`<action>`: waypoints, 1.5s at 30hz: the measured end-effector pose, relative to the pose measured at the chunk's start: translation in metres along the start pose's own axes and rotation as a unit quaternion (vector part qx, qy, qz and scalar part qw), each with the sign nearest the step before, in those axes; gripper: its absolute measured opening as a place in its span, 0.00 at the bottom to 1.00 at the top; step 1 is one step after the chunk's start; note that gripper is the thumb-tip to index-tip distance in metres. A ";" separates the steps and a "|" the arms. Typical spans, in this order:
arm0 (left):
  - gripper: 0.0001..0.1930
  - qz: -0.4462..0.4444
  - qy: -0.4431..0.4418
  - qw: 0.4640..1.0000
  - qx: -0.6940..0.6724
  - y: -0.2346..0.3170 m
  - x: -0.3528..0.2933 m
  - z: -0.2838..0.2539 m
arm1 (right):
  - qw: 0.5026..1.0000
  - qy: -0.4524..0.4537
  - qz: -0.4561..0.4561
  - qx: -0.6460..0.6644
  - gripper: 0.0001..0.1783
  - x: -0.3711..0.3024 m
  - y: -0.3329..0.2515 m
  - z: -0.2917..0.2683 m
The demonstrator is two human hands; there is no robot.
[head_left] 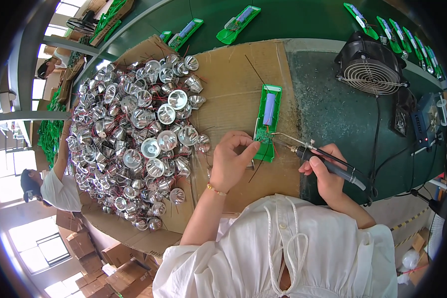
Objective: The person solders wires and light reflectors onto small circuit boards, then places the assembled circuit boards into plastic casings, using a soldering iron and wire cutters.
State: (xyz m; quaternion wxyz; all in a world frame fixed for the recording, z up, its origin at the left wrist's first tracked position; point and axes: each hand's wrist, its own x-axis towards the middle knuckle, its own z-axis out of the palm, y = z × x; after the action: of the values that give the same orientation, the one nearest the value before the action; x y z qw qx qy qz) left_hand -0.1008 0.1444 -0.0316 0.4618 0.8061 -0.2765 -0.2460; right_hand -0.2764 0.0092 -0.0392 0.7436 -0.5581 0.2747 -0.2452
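Note:
A green plastic housing (pixel 269 94) lies on the cardboard, holding a purple cylindrical battery (pixel 269 109) and a small green circuit board (pixel 263 137). My right hand (pixel 328 171) grips a black soldering iron (pixel 328 166) with a thin metal tube clamped along it; the tips reach the board's right side. At the board's left edge, my left hand (pixel 233 159) is closed, thumb against fingers. What it pinches is too small or hidden to make out. Thin black wires stick out above and below the housing.
A heap of silver reflector cups (pixel 149 119) with red and black wires fills the cardboard on the left. A black fan (pixel 370 69) and a blue control box (pixel 426 119) stand at right. More green housings (pixel 238 24) lie along the back. Another person (pixel 59 191) sits far left.

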 end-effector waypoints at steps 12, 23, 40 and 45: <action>0.05 -0.007 0.037 0.999 0.037 -0.002 -0.003 0.009 | 0.998 -0.020 -0.012 -0.059 0.06 -0.002 0.002 0.002; 0.05 0.011 0.050 0.996 0.067 -0.002 -0.003 0.010 | 0.999 0.007 -0.036 -0.007 0.08 -0.006 0.002 -0.002; 0.07 0.237 0.042 0.893 0.379 0.067 0.129 0.024 | 0.989 0.135 -0.055 -0.017 0.07 0.015 0.000 -0.053; 0.20 0.152 0.105 0.916 0.356 0.080 0.254 0.049 | 0.989 0.135 -0.052 0.008 0.09 0.022 0.012 -0.053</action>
State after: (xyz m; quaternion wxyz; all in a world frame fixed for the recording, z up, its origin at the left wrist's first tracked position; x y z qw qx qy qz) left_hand 0.0342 -0.0900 -0.0191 0.2020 0.8865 -0.4153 0.0282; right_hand -0.2955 -0.0395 -0.0653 0.6902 -0.5273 0.3415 -0.3591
